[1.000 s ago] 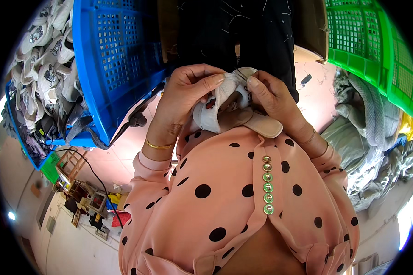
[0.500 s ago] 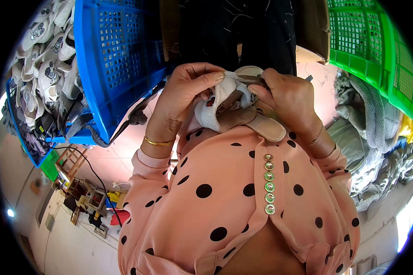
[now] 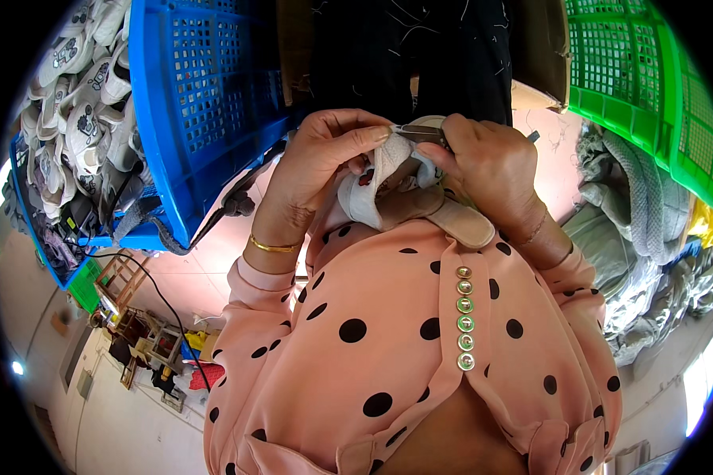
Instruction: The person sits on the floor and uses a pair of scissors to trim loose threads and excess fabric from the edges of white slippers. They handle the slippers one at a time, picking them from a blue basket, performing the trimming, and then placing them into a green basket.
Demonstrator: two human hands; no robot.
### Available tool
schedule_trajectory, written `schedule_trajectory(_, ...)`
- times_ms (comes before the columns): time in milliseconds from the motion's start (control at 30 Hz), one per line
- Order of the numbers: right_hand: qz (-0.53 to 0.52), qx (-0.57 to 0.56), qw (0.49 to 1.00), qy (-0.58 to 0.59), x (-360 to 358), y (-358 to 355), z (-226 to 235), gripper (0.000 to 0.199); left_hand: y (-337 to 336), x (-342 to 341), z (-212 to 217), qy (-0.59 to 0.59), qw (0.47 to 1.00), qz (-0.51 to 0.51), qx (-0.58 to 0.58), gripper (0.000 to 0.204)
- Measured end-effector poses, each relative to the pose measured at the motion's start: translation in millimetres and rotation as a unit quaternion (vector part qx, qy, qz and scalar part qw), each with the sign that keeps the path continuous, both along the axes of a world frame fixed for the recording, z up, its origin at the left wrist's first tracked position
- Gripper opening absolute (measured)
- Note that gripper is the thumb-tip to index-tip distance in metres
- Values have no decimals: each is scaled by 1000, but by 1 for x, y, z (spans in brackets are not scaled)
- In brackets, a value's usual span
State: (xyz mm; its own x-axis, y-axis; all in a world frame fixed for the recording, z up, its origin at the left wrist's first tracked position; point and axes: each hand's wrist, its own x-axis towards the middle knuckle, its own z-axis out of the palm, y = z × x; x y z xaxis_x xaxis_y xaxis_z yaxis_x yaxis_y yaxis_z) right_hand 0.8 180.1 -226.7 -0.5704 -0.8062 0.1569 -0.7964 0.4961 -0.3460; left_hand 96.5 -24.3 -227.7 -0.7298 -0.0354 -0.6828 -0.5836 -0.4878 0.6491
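My left hand (image 3: 333,154) is closed, its thumb and finger pinching the upper edge of a white fabric shoe upper (image 3: 387,162). The piece is held in front of my chest, folded open, with a beige lining and a rounded beige flap (image 3: 466,222) hanging to the lower right. My right hand (image 3: 489,162) is closed around small metal thread snips (image 3: 429,134). Their thin tip points left and lies at the upper's top edge, close to my left thumb. My right palm and part of the snips' handle are hidden by my fingers.
A blue perforated crate (image 3: 202,103) stands tilted at left, beside a heap of white printed shoe uppers (image 3: 83,131). At right are green crates (image 3: 622,87) and grey fabric pieces (image 3: 638,214). A black cable (image 3: 162,297) runs down the left side.
My right hand has turned and shifted slightly, bringing the snips' blade into view at the upper's top edge. My left hand keeps its pinch almost unmoved.
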Motion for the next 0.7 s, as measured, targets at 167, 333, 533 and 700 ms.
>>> schedule_trajectory(167,16,-45,999,-14,-2,-1,-5,38,-1,1,-1,-4,1000,-3,7,26)
schedule_trajectory(333,-80,-77,940,-323,-2,10,-6,39,0,4,3,54,998,-16,-23,20)
schedule_trajectory(533,-37,-59,954,-293,-1,13,4,41,0,6,3,77,996,-20,-28,19)
schedule_trajectory(700,-25,-34,964,-261,-2,12,5,44,-1,7,0,88,996,-25,-18,20)
